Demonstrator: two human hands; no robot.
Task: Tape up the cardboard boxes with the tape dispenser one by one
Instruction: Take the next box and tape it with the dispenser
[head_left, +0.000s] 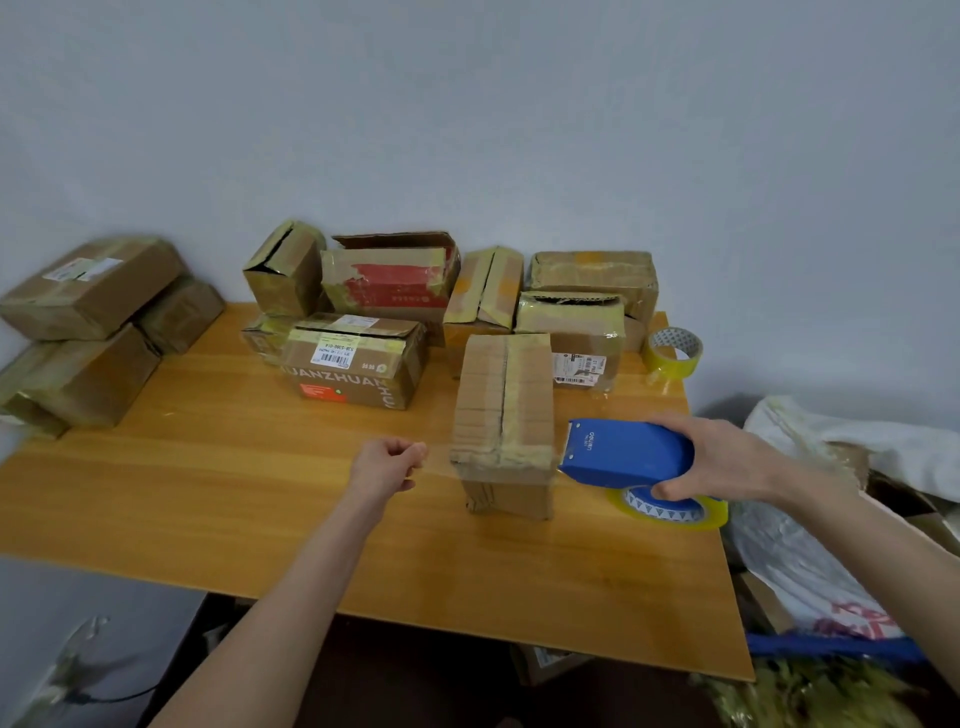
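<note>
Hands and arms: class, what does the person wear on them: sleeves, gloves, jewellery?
Nothing shows. The left hand and right hand are ungloved, without rings or watch; the left forearm and right forearm are sleeveless up to the frame's edge.

Standing on the table (208, 493), right of centre: the cardboard box (503, 410). Stretching across its near end: a tape strip (439, 457), running from the left hand (387, 465) on the left to the tape dispenser (628, 452) touching the right corner, in the right hand (722, 457). Crowding the back edge: more boxes (389, 280), a tape roll (672, 351) at their right.
</note>
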